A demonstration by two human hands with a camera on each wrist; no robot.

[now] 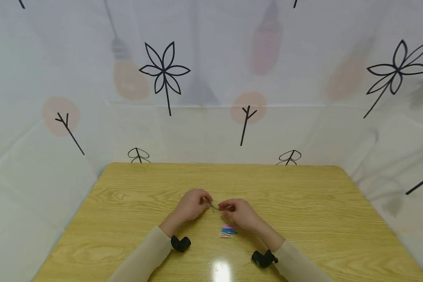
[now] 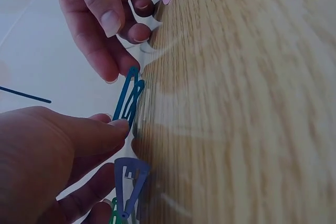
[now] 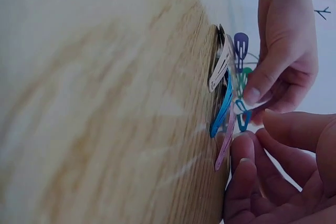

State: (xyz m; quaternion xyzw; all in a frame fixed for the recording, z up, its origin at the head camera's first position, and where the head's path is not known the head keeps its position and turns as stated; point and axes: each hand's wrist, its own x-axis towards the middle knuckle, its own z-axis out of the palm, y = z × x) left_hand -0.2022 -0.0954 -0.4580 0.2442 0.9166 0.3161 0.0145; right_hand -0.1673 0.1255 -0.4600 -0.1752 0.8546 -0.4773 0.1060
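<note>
My left hand pinches a teal snap hair clip between thumb and fingers, its loops spread apart. A purple hair clip and a green hair clip hang beside the same hand, partly hidden by its fingers. My right hand faces it, with a fingertip right at the far end of the teal clip and the thumb held apart. On the table just in front of the right hand lie a pink hair clip, a blue hair clip and a beige hair clip, side by side.
The wood-grain table reaches back to a white cloth backdrop printed with flowers and twigs. A black camera mount sits on the left wrist, another black mount on the right.
</note>
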